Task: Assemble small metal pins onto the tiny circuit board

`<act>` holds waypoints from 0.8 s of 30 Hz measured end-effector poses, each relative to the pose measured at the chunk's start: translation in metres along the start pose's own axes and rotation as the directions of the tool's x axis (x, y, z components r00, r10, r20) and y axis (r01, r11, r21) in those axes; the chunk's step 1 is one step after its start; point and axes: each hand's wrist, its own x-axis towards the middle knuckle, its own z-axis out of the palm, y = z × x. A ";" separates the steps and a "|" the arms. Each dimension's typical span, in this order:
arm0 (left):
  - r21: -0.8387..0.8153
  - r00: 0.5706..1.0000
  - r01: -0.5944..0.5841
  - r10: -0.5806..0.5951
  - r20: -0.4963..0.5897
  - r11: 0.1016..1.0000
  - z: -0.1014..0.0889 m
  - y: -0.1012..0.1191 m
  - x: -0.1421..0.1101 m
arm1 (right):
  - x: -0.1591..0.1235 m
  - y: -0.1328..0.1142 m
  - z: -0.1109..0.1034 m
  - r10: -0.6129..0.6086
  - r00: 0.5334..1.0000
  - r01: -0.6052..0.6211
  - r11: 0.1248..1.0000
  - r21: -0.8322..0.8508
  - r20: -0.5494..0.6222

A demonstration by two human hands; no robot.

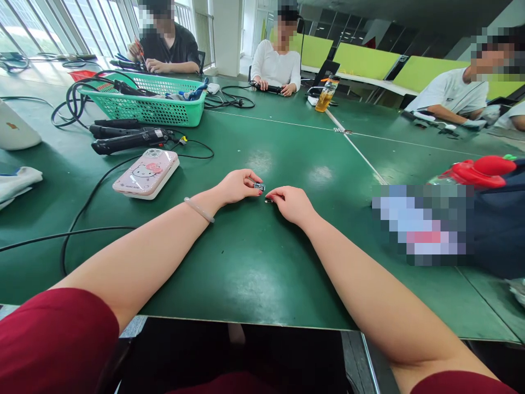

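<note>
Over the middle of the green table (254,257), my left hand (238,185) pinches a small circuit board (259,187) between thumb and fingers. Its dark face carries pale markings too fine to read. Close by on the right, my right hand (292,203) is closed in a pinch on a tiny dark and silvery piece (268,200); its kind is too small to make out. A narrow gap separates the two hands. To the left of my left forearm lies a pink phone-like case (146,172) with a cartoon cat on it.
A green basket (164,112) holding cables stands at the back left, with black tools (127,137) and a black cable (88,202) before it. A bottle (327,94) stands farther back. A red object (484,171) and dark bag (498,230) lie right. Several people sit around.
</note>
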 end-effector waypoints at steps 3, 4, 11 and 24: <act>0.031 1.000 -0.006 0.006 0.004 1.000 0.000 -0.001 0.001 | -0.002 0.000 -0.003 0.000 1.000 0.001 0.999 -0.050 0.009; 0.044 1.000 -0.011 0.011 0.007 0.999 -0.001 -0.002 0.001 | -0.003 0.000 -0.004 0.003 1.000 -0.003 0.997 -0.071 0.010; 0.175 0.999 -0.051 0.051 0.009 0.983 -0.001 -0.004 0.002 | -0.003 -0.002 -0.003 0.030 0.991 -0.029 1.000 0.009 -0.132; 0.222 0.992 -0.087 0.064 0.106 0.971 0.002 0.001 -0.002 | -0.002 -0.013 0.005 -0.057 0.976 0.076 0.994 0.085 -0.209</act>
